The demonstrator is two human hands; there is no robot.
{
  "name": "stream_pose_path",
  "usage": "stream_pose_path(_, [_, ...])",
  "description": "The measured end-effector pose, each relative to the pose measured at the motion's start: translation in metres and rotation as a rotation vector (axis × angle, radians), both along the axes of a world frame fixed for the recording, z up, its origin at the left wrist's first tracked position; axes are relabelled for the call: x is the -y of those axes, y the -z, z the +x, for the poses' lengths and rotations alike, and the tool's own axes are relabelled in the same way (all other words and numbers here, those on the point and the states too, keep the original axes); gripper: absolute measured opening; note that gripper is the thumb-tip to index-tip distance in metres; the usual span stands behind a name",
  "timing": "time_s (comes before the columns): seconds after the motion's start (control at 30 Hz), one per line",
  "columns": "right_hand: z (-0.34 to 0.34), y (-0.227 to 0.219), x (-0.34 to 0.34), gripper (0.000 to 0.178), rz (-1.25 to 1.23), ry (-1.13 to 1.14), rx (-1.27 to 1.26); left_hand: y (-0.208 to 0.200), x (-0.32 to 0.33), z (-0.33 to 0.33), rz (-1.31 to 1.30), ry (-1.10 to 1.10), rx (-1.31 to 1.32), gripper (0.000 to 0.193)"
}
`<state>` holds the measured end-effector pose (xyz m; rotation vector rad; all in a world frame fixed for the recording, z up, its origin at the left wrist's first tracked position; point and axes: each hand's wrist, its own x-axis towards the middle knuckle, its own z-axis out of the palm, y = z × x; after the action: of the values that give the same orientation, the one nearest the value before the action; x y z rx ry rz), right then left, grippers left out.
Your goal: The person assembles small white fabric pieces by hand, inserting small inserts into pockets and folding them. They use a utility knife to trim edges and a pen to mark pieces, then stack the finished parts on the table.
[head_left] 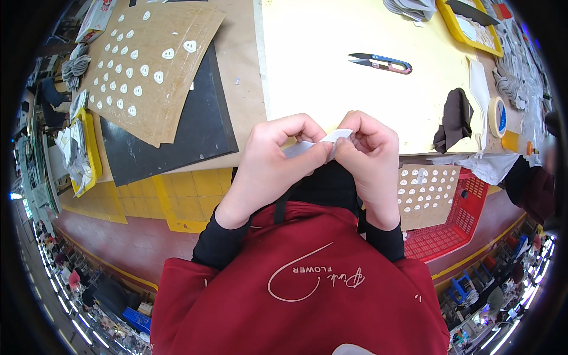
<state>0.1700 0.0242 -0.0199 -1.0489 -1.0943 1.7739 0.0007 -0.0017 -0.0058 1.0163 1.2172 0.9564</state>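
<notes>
Both hands meet in front of my chest, just off the table's near edge. My left hand (pixel 275 155) pinches a small white piece (pixel 337 135) between thumb and fingers, and my right hand (pixel 374 155) grips the same piece from the other side. It looks thin and flat, like paper or fabric; its lower part is hidden by my fingers. Beyond the hands, thread snips (pixel 384 63) with dark blades lie on the pale yellow work surface (pixel 319 83). A brown cardboard sheet (pixel 160 77) with rows of small white smiley-face pieces lies on the left, over a black mat (pixel 201 118).
On the right sit a dark brown cloth (pixel 454 121), a tape roll (pixel 497 117) and a yellow tray (pixel 470 26). Another yellow tray (pixel 92 154) stands at the left edge. Below the table, a red basket (pixel 458 225) holds a second sheet of smiley pieces (pixel 423 192).
</notes>
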Motion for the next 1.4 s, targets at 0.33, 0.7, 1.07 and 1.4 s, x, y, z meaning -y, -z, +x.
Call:
stream_pose_path(0.33, [0.007, 0.001, -0.003, 0.005, -0.284, -0.038, -0.240, -0.004, 0.000, -0.004, -0.100, -0.052, 0.140, 0.010])
stream_pose_path(0.7, [0.004, -0.002, -0.001, 0.008, -0.244, -0.017, -0.249, -0.006, 0.001, -0.005, -0.091, -0.053, 0.157, 0.010])
stream_pose_path(1.07, [-0.006, 0.007, 0.006, 0.005, -0.137, 0.086, -0.054, 0.005, 0.002, 0.000, 0.017, -0.055, -0.035, 0.008])
stream_pose_path(1.4, [0.013, 0.012, -0.036, 0.053, 0.563, 0.219, 0.716, 0.020, -0.003, -0.003, 0.067, -0.198, -0.447, 0.016])
